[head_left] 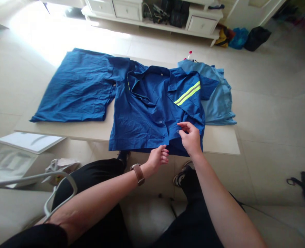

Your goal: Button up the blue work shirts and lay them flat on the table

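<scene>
Blue work shirt (142, 117), front up, lying on tabletop (219, 143).
Folded blue garment (74, 86); left hand (157, 157) at shirt hem, grip unclear; right hand (190, 138), grip pinching shirt button (178, 131); pale blue garment (218, 100).

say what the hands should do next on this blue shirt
Probably fasten the button beside the right hand: its fingers sit right at that button on the shirt's front edge, and the left hand is by the hem, well placed to steady the blue shirt on the table.
</scene>
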`<action>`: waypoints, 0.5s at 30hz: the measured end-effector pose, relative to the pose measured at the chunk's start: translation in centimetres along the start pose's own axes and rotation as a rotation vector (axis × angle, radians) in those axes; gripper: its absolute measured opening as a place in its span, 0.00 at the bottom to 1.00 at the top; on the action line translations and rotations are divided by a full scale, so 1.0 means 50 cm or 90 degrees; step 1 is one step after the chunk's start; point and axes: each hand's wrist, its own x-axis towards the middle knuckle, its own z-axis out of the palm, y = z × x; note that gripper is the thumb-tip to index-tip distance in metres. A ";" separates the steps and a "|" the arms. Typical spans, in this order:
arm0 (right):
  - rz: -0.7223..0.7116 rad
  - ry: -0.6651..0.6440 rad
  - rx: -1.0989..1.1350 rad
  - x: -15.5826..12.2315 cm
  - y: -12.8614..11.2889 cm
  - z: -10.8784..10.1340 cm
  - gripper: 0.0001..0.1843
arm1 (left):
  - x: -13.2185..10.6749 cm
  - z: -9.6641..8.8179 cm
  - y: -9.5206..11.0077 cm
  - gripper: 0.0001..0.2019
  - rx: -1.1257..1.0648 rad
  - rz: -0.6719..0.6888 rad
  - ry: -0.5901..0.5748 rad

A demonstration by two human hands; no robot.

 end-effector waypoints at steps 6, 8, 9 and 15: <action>-0.095 0.181 0.029 0.020 -0.008 -0.030 0.14 | 0.006 0.005 0.032 0.09 -0.202 -0.050 0.013; -0.147 0.233 0.019 0.017 -0.017 -0.039 0.14 | 0.013 0.010 0.040 0.06 -0.206 -0.012 0.044; -0.173 0.232 -0.001 0.013 -0.022 -0.043 0.15 | 0.017 0.012 0.043 0.07 -0.196 0.012 0.070; -0.350 -0.003 -0.259 -0.012 -0.034 -0.041 0.16 | 0.021 0.009 0.064 0.17 0.003 0.258 0.200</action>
